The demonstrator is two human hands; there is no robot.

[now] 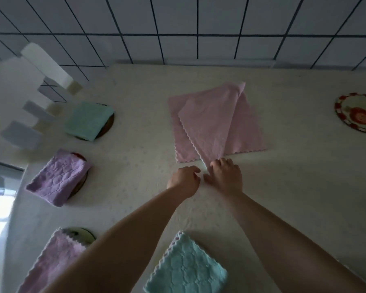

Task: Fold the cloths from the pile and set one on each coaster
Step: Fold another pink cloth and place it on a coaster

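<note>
Place: probably a home dining corner, though the wide lens bends the edges.
Table: a table (135, 187) under a pale, faintly dotted cover.
Wall: white square tiles (178, 28) with dark grout, directly behind the table.
Chair: a white slatted chair (40, 81) at the table's far left corner.
Tableware: a round red-patterned coaster (357, 113) near the table's right edge.

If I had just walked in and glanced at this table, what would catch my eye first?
Probably the large pink fleecy cloth mid-table, half folded, with the right hand pinching its near corner and the left hand beside it. Next, the folded mint-green cloth and folded lilac cloth on coasters at left.
</note>
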